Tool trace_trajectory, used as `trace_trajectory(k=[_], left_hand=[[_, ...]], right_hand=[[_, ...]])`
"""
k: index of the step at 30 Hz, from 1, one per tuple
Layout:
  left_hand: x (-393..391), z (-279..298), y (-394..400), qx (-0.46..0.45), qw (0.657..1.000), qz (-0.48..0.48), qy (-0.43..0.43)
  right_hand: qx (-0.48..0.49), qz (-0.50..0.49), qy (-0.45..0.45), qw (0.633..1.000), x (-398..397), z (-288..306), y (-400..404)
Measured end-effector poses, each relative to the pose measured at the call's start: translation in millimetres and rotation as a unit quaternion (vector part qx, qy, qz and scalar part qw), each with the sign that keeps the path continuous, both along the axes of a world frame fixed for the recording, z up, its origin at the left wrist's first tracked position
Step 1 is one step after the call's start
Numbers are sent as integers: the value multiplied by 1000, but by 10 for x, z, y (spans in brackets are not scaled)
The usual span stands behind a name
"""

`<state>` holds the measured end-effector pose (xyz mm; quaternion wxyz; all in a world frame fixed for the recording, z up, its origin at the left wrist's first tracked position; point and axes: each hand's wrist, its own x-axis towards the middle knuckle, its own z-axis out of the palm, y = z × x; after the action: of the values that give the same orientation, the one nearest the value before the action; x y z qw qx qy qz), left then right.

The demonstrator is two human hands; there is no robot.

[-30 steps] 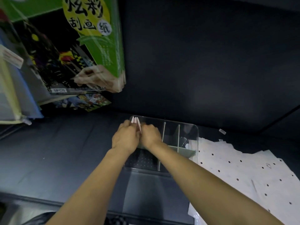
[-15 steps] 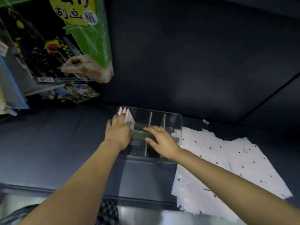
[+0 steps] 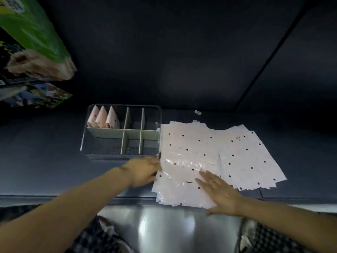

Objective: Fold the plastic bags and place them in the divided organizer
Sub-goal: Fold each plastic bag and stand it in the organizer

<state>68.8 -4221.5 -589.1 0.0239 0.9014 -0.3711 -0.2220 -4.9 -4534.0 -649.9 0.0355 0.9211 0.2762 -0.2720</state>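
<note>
Bags [image 3: 209,152] lie in a loose white dotted stack on the table [image 3: 45,161], directly under the right hand [image 3: 218,190], whose fingers [image 3: 204,177] are spread flat on the top sheet, probably to pin the pile while one bag is taken. The left hand [image 3: 144,171] meets the stack's left edge; motion blur hides whether its fingers [image 3: 155,168] pinch a sheet, so I cannot tell. Beyond those fingers stands the organizer [image 3: 85,136], with three folded triangles [image 3: 103,118] upright in its far left compartment and the other compartments seemingly empty. Half a second ago both hands were at the organizer; now they have come back to the stack, likely for the next bag.
</note>
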Motion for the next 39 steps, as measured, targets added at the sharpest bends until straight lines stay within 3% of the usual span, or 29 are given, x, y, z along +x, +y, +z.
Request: trace_trajectory(k=[5, 8, 11, 14, 18, 21, 24, 26, 28, 31, 35, 37, 39], left_hand=[[-170, -350, -199, 78, 993, -34, 86], [-148, -390, -278, 88, 989, -41, 115], [-89, -383, -292, 88, 987, -59, 121], [-16, -382, -269, 70, 986, -78, 133], [53, -362, -253, 7, 987, -75, 144], [29, -255, -270, -77, 982, -13, 172], [-61, -178, -324, -308, 925, 146, 167], [-121, -150, -390, -423, 878, 221, 44], [-107, -143, -512, -462, 855, 212, -105], [-22, -259, -737, -421, 875, 112, -213], [60, -578, -970, -222, 953, 63, -198], [95, -733, -1000, -126, 972, 46, -192], [112, -857, -977, -92, 980, 37, -174]], right_hand=[[17, 65, -17, 998, 116, 28, -151], [34, 141, -115, 983, 227, 103, -264], [28, 180, -67, 981, 312, 58, -333], [127, 118, -71, 982, 327, -19, -374], [225, -72, 36, 971, 246, 119, -346], [352, -210, 58, 910, 203, 320, -348], [476, -330, 51, 814, 299, 427, -344], [523, -391, 11, 757, 468, 392, -301], [520, -443, -30, 730, 672, 304, -270], [469, -481, -94, 735, 973, 173, -251], [387, -519, -137, 750, 1292, 20, -244], [343, -525, -147, 765, 1373, -70, -238], [303, -529, -144, 780, 1395, -149, -243]])
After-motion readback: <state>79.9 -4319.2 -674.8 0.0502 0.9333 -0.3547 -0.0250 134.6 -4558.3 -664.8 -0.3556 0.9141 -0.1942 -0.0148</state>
